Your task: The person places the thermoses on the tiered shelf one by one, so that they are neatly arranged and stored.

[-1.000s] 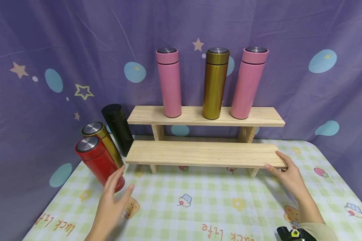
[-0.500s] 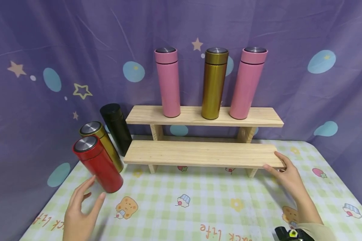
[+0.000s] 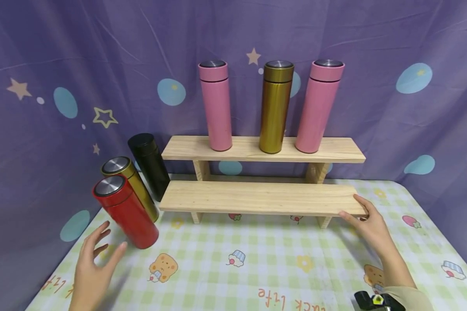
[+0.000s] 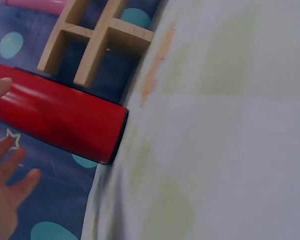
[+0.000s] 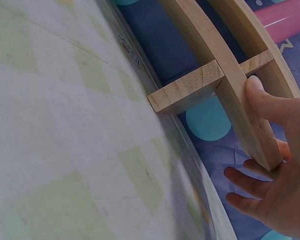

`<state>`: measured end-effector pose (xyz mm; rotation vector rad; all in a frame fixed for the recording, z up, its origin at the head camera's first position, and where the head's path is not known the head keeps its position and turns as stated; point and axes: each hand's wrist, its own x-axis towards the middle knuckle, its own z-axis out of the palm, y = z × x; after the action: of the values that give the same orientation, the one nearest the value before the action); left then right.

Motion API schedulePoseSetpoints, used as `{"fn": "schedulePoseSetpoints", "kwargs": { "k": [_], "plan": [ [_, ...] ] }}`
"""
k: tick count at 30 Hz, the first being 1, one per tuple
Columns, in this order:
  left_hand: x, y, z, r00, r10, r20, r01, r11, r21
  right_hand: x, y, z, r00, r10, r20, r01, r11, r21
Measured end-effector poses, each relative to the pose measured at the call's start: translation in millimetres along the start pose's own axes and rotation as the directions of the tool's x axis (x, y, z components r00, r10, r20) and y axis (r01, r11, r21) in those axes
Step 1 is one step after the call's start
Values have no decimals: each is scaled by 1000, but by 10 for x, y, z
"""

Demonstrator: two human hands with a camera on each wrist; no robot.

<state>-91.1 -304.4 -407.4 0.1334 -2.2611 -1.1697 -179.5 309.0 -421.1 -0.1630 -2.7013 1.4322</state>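
Observation:
My left hand [image 3: 91,268] hovers with spread fingers just left of a red thermos bottle [image 3: 130,216], which stands upright on the table; in the head view a gap shows between them. From the left wrist view, the hand [image 4: 5,200] has its thumb overlapping the bottle's side, and contact cannot be judged. Behind the red bottle stand a gold thermos [image 3: 142,188] and a black thermos [image 3: 152,168]. At the right, my right hand [image 3: 373,229] grips the end of the lower board of a two-tier wooden shelf [image 3: 257,196], thumb on the front edge.
The upper board [image 3: 183,147] carries a pink thermos [image 3: 218,112], a gold thermos [image 3: 275,114] and another pink thermos [image 3: 320,112]. A checked cloth [image 3: 202,268] covers the table. Purple curtain [image 3: 120,39] hangs close behind the shelf and on both sides.
My left hand has moved left from the front of the red thermos to its left side, uncovering the bottle's base. The right hand stays on the shelf end; the bottles have not moved.

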Motion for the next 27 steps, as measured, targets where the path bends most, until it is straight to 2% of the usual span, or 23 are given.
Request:
{"fn": "schedulePoseSetpoints", "kwargs": {
  "k": [4,8,18,27],
  "plan": [
    [83,-81,-24,994,-61,90,63,998,-18,0,3,0,1000,0,-1,0,1000,-3],
    [143,-124,-24,988,-79,133,84,996,-30,5,9,2,1000,-5,-2,5,1000,-3],
    [203,-164,86,988,-59,140,75,991,-108,0,13,-1,1000,-3,-10,3,1000,-25],
    [277,-188,195,982,-125,140,148,975,-168,7,15,6,1000,-9,-8,8,1000,-29]
  ]
}}
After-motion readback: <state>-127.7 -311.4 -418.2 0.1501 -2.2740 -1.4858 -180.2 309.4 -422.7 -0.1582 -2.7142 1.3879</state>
